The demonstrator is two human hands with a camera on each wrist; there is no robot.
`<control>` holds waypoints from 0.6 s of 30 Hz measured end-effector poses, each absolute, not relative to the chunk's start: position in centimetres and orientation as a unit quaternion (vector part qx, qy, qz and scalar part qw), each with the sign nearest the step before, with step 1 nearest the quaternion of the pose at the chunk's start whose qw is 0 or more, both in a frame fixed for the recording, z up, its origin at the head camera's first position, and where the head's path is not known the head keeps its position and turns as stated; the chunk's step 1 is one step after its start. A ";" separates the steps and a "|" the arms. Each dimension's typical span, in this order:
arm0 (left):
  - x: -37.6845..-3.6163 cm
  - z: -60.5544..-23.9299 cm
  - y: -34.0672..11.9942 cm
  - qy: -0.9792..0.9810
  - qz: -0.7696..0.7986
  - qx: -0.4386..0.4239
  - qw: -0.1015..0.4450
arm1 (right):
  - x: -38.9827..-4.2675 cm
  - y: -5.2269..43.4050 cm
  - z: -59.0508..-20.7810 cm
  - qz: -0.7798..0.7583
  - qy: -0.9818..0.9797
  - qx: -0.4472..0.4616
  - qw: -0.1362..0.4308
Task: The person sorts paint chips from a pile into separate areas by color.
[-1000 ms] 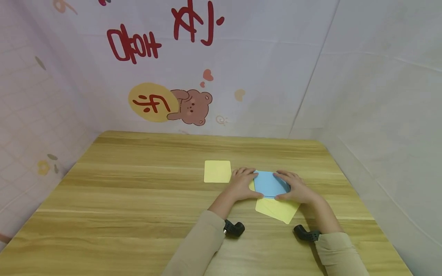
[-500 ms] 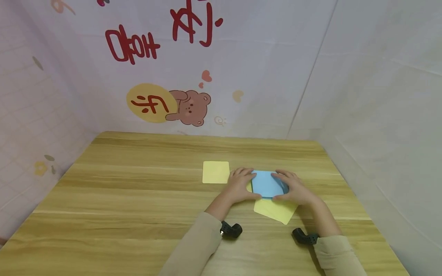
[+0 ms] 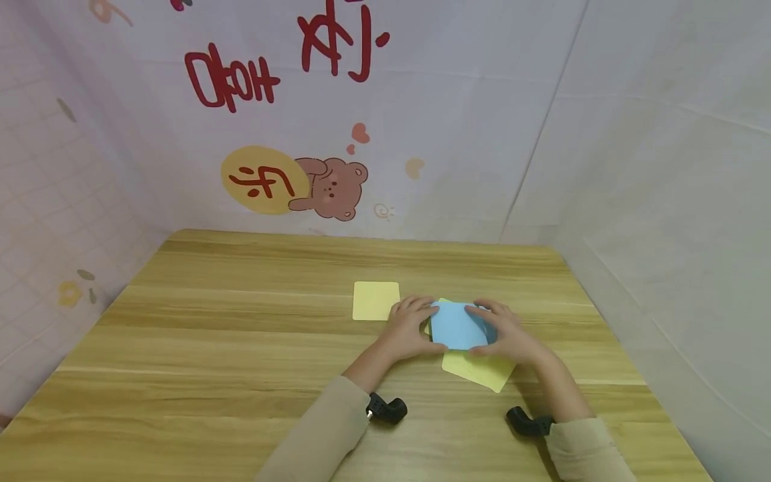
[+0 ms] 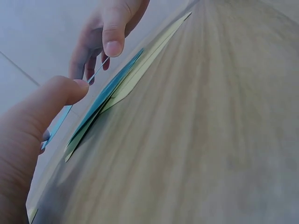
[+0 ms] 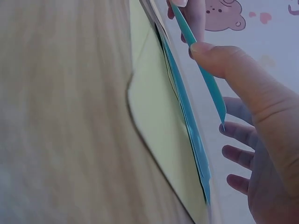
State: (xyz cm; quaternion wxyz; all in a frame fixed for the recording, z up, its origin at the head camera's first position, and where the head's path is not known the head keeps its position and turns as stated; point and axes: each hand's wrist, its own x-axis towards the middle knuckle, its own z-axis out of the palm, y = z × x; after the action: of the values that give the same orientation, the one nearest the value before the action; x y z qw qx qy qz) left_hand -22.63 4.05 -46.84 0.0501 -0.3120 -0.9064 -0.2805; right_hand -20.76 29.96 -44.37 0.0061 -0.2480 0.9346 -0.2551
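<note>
A square blue paper sheet (image 3: 456,326) is held level between both hands. My left hand (image 3: 409,333) grips its left side, thumb at the near edge and fingers at the far edge. The right hand (image 3: 504,336) grips the right side likewise. Both wrist views show the sheet nearly edge-on, lifted apart from what lies below. Beneath it are more blue sheets (image 5: 187,119), how many I cannot tell. They lie on yellow sheets (image 3: 480,370), whose near corner sticks out towards the person.
Another yellow sheet (image 3: 372,300) lies flat on the wooden table (image 3: 211,348), left of the left hand. Black wrist mounts (image 3: 388,410) sit by both sleeves. A printed cloth wall (image 3: 458,120) stands behind the table, with plain cloth on the right.
Both hands have moved slightly left and towards the person, with the blue sheet between them. The sheet has come up off the pile, and more yellow shows behind its far edge.
</note>
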 end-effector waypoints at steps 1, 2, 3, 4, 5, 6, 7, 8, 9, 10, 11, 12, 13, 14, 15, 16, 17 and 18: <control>-22.5 -46.9 3.9 -0.905 -0.282 -0.314 0.049 | -20.7 29.8 -44.4 -0.255 0.934 -0.250 0.005; -22.5 -46.9 3.7 -0.906 -0.280 -0.315 0.049 | -20.6 29.6 -44.3 -0.254 0.934 -0.252 0.004; -22.4 -46.9 3.4 -0.906 -0.278 -0.316 0.049 | -20.5 29.4 -44.3 -0.255 0.933 -0.254 0.005; -22.3 -46.8 3.2 -0.906 -0.276 -0.316 0.050 | -20.4 29.2 -44.2 -0.255 0.933 -0.256 0.005; -22.2 -46.8 3.0 -0.906 -0.276 -0.316 0.050 | -20.3 29.0 -44.2 -0.258 0.931 -0.257 0.006; -22.2 -46.8 2.8 -0.906 -0.277 -0.315 0.051 | -20.3 28.8 -44.1 -0.260 0.930 -0.259 0.006; -22.1 -46.7 2.5 -0.906 -0.278 -0.314 0.052 | -20.2 28.6 -44.1 -0.261 0.930 -0.260 0.005; -22.1 -46.7 2.3 -0.907 -0.278 -0.313 0.052 | -20.2 28.4 -44.0 -0.260 0.929 -0.262 0.005; -21.9 -46.6 2.1 -0.906 -0.281 -0.312 0.050 | -20.2 28.2 -44.0 -0.260 0.928 -0.265 0.004; -21.8 -46.5 1.8 -0.906 -0.284 -0.311 0.049 | -20.1 28.0 -43.9 -0.260 0.927 -0.268 0.002; -21.7 -46.5 1.6 -0.905 -0.287 -0.311 0.047 | -20.1 27.9 -43.9 -0.259 0.926 -0.274 -0.002; -21.5 -46.4 1.3 -0.904 -0.289 -0.311 0.045 | -20.1 27.7 -44.0 -0.256 0.925 -0.279 -0.006; -21.4 -46.4 1.1 -0.904 -0.291 -0.311 0.044 | -20.1 27.5 -44.0 -0.254 0.924 -0.285 -0.008; -21.3 -46.4 0.8 -0.903 -0.292 -0.312 0.043 | -20.0 27.3 -44.0 -0.253 0.923 -0.289 -0.010; -21.1 -46.4 0.6 -0.903 -0.291 -0.312 0.042 | -19.9 27.2 -44.0 -0.253 0.922 -0.292 -0.010; -21.0 -46.4 0.4 -0.903 -0.290 -0.313 0.043 | -19.8 27.0 -44.1 -0.256 0.921 -0.293 -0.009; -20.9 -46.5 0.1 -0.902 -0.290 -0.315 0.044 | -19.7 26.8 -44.1 -0.256 0.921 -0.294 -0.007; -20.8 -46.5 -0.1 -0.902 -0.291 -0.317 0.046 | -19.6 26.7 -44.1 -0.257 0.921 -0.292 -0.004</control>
State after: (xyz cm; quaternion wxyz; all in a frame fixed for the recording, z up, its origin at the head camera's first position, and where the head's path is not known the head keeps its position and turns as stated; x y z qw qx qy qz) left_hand -20.79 -0.07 -46.48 0.0456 -0.3167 -0.9016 -0.2911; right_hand -19.61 26.71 -44.13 -0.0037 -0.2925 0.9210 -0.2575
